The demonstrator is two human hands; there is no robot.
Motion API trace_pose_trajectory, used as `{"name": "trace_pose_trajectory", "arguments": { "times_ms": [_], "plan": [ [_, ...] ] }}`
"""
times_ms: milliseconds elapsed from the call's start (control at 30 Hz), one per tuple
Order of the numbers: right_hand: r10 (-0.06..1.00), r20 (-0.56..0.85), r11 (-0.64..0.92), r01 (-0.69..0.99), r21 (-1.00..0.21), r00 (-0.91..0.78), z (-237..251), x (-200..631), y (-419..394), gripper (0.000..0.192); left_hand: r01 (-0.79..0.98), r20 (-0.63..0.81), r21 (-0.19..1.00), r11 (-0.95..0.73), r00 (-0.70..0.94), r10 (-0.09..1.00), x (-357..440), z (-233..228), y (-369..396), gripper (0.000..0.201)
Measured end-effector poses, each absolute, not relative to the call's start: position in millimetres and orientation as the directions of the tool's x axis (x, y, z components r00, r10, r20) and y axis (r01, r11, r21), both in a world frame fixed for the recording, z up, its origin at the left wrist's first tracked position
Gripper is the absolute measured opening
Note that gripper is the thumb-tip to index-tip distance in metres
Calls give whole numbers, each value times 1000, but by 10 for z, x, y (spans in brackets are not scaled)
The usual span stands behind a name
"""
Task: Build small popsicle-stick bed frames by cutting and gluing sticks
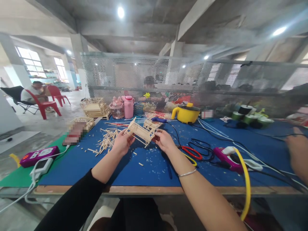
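Between my two hands is a small model bed (140,132) built of thin wooden sticks, held tilted above the blue table mat (149,175). My left hand (123,141) grips its left end, and my right hand (165,140) grips its right end. Just behind it lies another small stick-built piece (149,124), partly hidden by the model. A blue-handled tool (159,120), perhaps a glue gun, rests beside that piece. Left of my left hand spreads a pile of loose wooden sticks (107,138).
Scissors with red handles (192,152), black cables and a purple power strip (228,158) lie to the right. A yellow electric pot (186,114) and a pink flask (128,107) stand at the back. Another person's hand (298,150) shows at the right edge. A perforated metal screen (134,70) rises behind.
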State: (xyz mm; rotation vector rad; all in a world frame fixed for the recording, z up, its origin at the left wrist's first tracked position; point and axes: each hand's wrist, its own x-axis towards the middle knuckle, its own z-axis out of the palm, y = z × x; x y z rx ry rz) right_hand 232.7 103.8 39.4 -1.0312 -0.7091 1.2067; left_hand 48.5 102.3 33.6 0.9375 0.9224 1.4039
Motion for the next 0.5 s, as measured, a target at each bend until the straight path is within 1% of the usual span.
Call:
{"name": "trace_pose_trajectory", "arguments": {
  "times_ms": [67, 133, 200, 267, 333, 400, 500],
  "plan": [
    [968, -79, 28, -413, -910, 239, 394, 2311, 1032, 27, -435, 5, 900, -27, -51, 999, 556, 301, 1042, 7],
    [969, -80, 26, -421, -907, 233, 401, 2293, 1025, 26, -458, -4, 888, -31, -77, 997, 619, 252, 1055, 5],
    [971, -81, 23, -424, -906, 226, 410, 2282, 1017, 24, -445, 12, 894, -57, -102, 995, 668, 218, 1064, 7],
    [969, -85, 20, -421, -907, 230, 418, 2291, 1014, 24, -394, 57, 913, -102, -126, 990, 691, 232, 1085, 10],
    [963, -88, 26, -415, -909, 254, 425, 2328, 1018, 25, -302, 131, 939, -167, -139, 982, 674, 309, 1131, 14],
    [953, -86, 43, -409, -912, 291, 431, 2386, 1031, 26, -162, 225, 956, -243, -121, 967, 614, 438, 1205, 17],
    [938, -78, 67, -397, -915, 338, 436, 2467, 1055, 28, 120, 362, 926, -359, -6, 932, 474, 671, 1336, 20]
  ]
}}
